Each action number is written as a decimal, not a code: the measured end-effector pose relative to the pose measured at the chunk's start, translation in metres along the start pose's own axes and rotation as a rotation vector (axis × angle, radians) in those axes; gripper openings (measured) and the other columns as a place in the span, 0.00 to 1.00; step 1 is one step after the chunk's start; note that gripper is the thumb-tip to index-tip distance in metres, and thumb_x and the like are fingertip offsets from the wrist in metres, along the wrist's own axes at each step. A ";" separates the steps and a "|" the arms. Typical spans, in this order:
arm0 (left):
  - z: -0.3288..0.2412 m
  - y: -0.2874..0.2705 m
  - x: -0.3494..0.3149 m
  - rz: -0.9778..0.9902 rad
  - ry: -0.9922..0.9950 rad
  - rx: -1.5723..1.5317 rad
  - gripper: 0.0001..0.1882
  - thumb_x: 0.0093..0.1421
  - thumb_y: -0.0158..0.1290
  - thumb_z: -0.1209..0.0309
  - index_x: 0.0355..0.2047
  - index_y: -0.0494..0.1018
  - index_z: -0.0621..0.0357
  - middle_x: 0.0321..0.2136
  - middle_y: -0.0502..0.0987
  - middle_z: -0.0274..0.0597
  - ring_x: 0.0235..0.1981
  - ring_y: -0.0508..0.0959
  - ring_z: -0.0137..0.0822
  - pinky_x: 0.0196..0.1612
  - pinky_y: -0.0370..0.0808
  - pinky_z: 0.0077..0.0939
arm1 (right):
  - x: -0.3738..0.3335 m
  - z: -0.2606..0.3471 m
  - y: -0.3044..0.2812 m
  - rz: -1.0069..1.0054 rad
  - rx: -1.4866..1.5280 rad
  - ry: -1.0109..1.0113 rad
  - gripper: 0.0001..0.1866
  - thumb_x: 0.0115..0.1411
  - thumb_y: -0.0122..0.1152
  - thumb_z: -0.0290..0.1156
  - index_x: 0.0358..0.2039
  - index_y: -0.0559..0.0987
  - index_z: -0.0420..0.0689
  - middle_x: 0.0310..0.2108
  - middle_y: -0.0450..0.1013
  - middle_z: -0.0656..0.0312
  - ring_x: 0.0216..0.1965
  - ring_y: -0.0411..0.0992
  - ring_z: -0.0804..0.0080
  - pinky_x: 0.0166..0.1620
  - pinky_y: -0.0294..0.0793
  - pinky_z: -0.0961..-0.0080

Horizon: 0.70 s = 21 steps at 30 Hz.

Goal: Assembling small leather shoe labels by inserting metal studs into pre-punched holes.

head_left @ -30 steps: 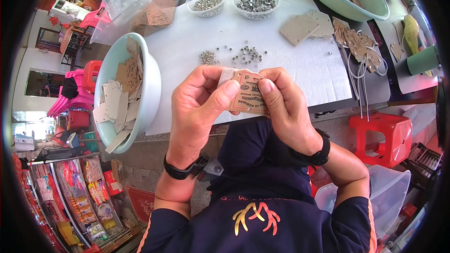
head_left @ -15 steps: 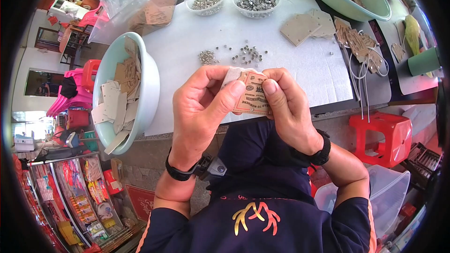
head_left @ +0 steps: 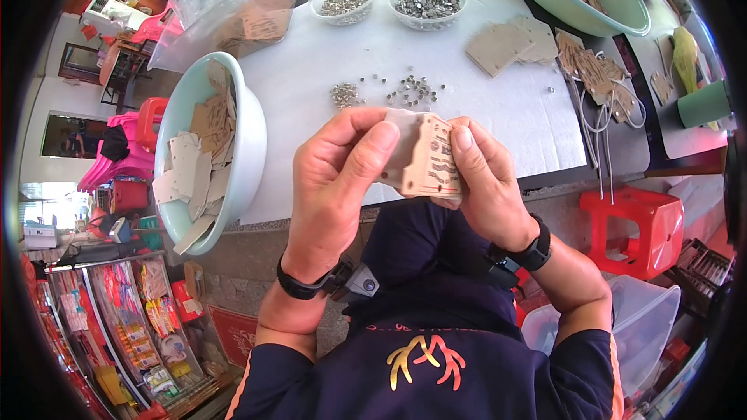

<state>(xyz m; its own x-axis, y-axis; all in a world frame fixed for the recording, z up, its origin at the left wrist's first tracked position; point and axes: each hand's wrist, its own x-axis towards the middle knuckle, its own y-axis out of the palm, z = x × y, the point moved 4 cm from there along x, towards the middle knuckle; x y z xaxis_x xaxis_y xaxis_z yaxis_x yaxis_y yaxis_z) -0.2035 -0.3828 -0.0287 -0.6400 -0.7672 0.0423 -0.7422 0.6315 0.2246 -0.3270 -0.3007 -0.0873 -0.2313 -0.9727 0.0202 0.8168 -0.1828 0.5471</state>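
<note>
Above the table's near edge, my left hand pinches a plain grey card between thumb and fingers. My right hand is closed on a tan card with dark print, which has small holes and a notched edge. The two cards touch or overlap; whether they are joined cannot be made out. More layers show under the printed card. Beyond my hands lie two loose groups of small metal pieces: gold-toned ones and silver cap-like ones.
A pale blue basin of cards stands at the left. Two clear tubs of metal pieces sit at the back. Stacked cards, corded cards and a green basin are at the right. A red stool stands below.
The printed card has turned and tilted toward the right, showing its edge. My left thumb and fingers have shifted off it, onto the plain grey card.
</note>
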 end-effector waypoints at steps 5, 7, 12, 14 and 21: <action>-0.007 0.008 -0.004 0.053 0.021 0.010 0.10 0.67 0.50 0.73 0.44 0.73 0.67 0.36 0.79 0.37 0.37 0.77 0.20 0.41 0.75 0.16 | -0.003 -0.001 0.001 0.065 0.209 0.051 0.17 0.73 0.40 0.41 0.46 0.70 0.41 0.40 0.71 0.65 0.38 0.69 0.85 0.43 0.72 0.82; -0.008 0.010 -0.006 0.090 0.020 0.004 0.10 0.66 0.50 0.74 0.44 0.73 0.67 0.36 0.79 0.37 0.37 0.77 0.21 0.41 0.75 0.16 | -0.005 -0.001 0.000 0.053 0.204 0.028 0.16 0.73 0.40 0.41 0.46 0.70 0.41 0.39 0.71 0.66 0.37 0.69 0.85 0.44 0.71 0.82; -0.014 0.011 -0.008 0.104 0.032 0.038 0.10 0.66 0.51 0.74 0.44 0.73 0.68 0.36 0.79 0.39 0.38 0.77 0.22 0.42 0.75 0.17 | -0.004 0.006 -0.005 -0.004 -0.106 -0.104 0.17 0.73 0.40 0.41 0.43 0.72 0.40 0.31 0.69 0.70 0.33 0.67 0.87 0.38 0.69 0.85; -0.012 0.009 -0.007 0.093 0.038 0.044 0.10 0.66 0.50 0.74 0.44 0.73 0.68 0.37 0.79 0.40 0.38 0.77 0.23 0.43 0.76 0.18 | -0.006 0.009 -0.009 -0.033 -0.333 -0.135 0.16 0.73 0.41 0.40 0.41 0.73 0.40 0.28 0.69 0.72 0.28 0.64 0.88 0.30 0.66 0.86; -0.004 0.002 -0.004 0.058 0.084 0.069 0.11 0.67 0.50 0.73 0.44 0.73 0.69 0.38 0.79 0.41 0.39 0.78 0.24 0.44 0.76 0.19 | -0.007 0.019 0.002 -0.164 -0.471 -0.174 0.13 0.71 0.47 0.35 0.39 0.74 0.38 0.22 0.69 0.70 0.23 0.62 0.87 0.25 0.63 0.85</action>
<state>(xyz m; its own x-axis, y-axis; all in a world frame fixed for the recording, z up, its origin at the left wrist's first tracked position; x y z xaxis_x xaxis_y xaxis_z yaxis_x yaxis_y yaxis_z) -0.2013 -0.3788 -0.0243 -0.6657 -0.7339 0.1351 -0.7181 0.6793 0.1515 -0.3338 -0.2917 -0.0709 -0.4279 -0.8950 0.1261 0.9021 -0.4144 0.1203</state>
